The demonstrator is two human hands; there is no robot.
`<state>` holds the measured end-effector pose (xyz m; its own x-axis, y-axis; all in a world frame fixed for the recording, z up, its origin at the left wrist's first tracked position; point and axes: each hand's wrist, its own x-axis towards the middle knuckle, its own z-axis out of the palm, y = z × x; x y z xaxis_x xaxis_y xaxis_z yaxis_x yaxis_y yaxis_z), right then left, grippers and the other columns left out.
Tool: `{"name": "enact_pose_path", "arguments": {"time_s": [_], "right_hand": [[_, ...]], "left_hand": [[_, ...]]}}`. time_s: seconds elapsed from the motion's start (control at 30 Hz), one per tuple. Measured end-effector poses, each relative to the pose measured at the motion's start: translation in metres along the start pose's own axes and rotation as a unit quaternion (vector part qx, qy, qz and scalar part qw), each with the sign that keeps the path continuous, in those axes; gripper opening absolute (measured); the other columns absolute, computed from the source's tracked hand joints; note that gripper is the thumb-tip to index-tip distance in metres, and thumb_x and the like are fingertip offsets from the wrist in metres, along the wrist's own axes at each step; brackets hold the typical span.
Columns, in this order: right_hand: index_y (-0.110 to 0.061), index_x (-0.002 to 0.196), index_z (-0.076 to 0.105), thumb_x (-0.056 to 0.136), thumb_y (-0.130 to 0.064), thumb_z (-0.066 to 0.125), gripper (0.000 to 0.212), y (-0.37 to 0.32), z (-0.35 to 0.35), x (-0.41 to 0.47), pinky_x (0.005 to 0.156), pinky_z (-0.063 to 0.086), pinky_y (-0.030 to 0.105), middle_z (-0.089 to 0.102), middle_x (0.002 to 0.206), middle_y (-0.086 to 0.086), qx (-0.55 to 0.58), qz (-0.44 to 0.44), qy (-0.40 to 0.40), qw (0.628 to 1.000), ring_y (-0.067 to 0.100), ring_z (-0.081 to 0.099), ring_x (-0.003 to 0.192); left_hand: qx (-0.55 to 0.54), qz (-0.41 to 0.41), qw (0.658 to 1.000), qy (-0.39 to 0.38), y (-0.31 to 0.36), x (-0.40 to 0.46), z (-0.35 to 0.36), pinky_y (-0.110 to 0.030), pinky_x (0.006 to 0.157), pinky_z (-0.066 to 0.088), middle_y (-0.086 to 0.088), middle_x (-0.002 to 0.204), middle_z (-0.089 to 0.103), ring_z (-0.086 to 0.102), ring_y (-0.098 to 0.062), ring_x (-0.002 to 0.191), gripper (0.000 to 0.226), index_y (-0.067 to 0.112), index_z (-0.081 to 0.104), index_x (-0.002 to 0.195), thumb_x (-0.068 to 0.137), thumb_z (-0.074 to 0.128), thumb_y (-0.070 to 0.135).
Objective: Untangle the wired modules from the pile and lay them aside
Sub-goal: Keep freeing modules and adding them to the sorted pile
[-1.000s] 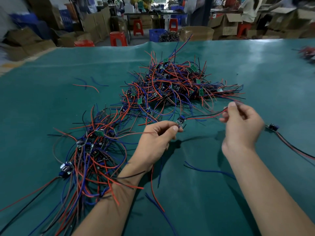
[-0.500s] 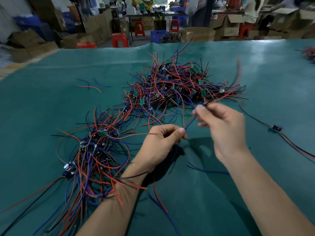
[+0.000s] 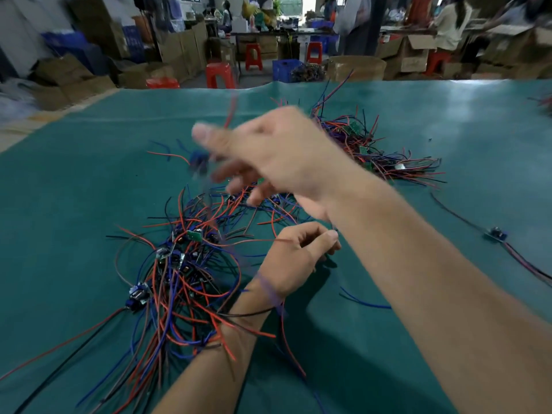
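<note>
A far pile of red, blue and black wired modules (image 3: 373,144) lies on the green table (image 3: 74,189). A second tangle (image 3: 185,264) spreads beside and over my left forearm. My right hand (image 3: 268,153) is blurred above the table, stretched across to the left with thumb and fingers spread. A blurred blue module (image 3: 198,162) hangs in the air just off its fingertips, and a blurred red wire (image 3: 231,115) streaks up beside it. My left hand (image 3: 298,255) sits low, with fingers curled and thumb against forefinger, pinching a thin wire.
One separate module (image 3: 497,233) with its red and black leads lies at the right. A loose blue wire (image 3: 364,303) lies under my right forearm. Beyond the table's far edge stand red stools (image 3: 219,73), cardboard boxes and people.
My right hand has swept up and far to the left across the pile, and its fingers have spread. The module has left my left hand and now blurs near the right fingertips.
</note>
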<state>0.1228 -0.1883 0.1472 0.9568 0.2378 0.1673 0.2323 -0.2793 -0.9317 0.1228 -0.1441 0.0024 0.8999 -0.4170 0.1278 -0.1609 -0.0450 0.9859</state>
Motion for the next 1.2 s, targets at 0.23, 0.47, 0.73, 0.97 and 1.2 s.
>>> {"name": "enact_pose_path", "arguments": {"time_s": [0.23, 0.47, 0.73, 0.97, 1.2], "right_hand": [[-0.027, 0.109, 0.076, 0.09, -0.012, 0.061, 0.028, 0.081, -0.015, 0.057, 0.097, 0.055, 0.042, 0.067, 0.126, 0.013, -0.414, 0.1, 0.022, 0.905, 0.036, 0.066, 0.108], [-0.033, 0.12, 0.07, 0.087, -0.012, 0.07, 0.04, 0.127, -0.018, 0.062, 0.096, 0.052, 0.039, 0.064, 0.13, 0.007, -0.42, 0.087, -0.05, 0.902, 0.03, 0.062, 0.115], [-0.031, 0.112, 0.074, 0.088, -0.016, 0.076, 0.028, 0.131, -0.063, 0.036, 0.097, 0.051, 0.037, 0.073, 0.115, 0.001, -0.39, 0.007, 0.124, 0.913, 0.023, 0.064, 0.099], [-0.022, 0.093, 0.074, 0.086, 0.007, 0.066, 0.03, 0.12, -0.121, -0.036, 0.07, 0.058, 0.027, 0.077, 0.089, 0.009, -0.033, 0.006, 0.317, 0.948, 0.021, 0.07, 0.081], [-0.008, 0.09, 0.072, 0.092, -0.013, 0.061, 0.013, 0.114, -0.077, -0.071, 0.05, 0.046, 0.02, 0.074, 0.076, 0.011, 0.337, 0.041, 0.249, 0.907, 0.015, 0.063, 0.059]], "left_hand": [[-0.016, 0.001, 1.0, -0.011, -0.004, 0.002, -0.003, -0.02, 0.052, 0.038, -0.002, 0.071, 0.06, 0.047, -0.012, 0.062, 0.014, 0.014, 0.066, 0.077, 0.09, 0.064, 0.018], [-0.011, -0.008, 1.0, -0.001, -0.007, 0.004, -0.005, -0.016, 0.052, 0.037, 0.001, 0.069, 0.061, 0.045, -0.002, 0.055, 0.023, 0.016, 0.065, 0.075, 0.094, 0.062, 0.002], [-0.019, 0.0, 1.0, 0.006, -0.005, 0.003, -0.004, -0.018, 0.049, 0.038, -0.01, 0.073, 0.066, 0.051, -0.014, 0.06, 0.016, 0.01, 0.068, 0.075, 0.09, 0.064, 0.013], [-0.061, -0.019, 0.994, 0.088, -0.007, 0.005, -0.003, -0.017, 0.04, 0.029, 0.003, 0.055, 0.046, 0.037, -0.008, 0.044, 0.028, 0.016, 0.052, 0.072, 0.099, 0.057, 0.01], [-0.107, -0.037, 0.989, 0.094, -0.003, 0.005, -0.002, -0.018, 0.039, 0.029, 0.0, 0.063, 0.06, 0.048, -0.007, 0.047, 0.03, 0.011, 0.06, 0.081, 0.105, 0.048, 0.027]]}}
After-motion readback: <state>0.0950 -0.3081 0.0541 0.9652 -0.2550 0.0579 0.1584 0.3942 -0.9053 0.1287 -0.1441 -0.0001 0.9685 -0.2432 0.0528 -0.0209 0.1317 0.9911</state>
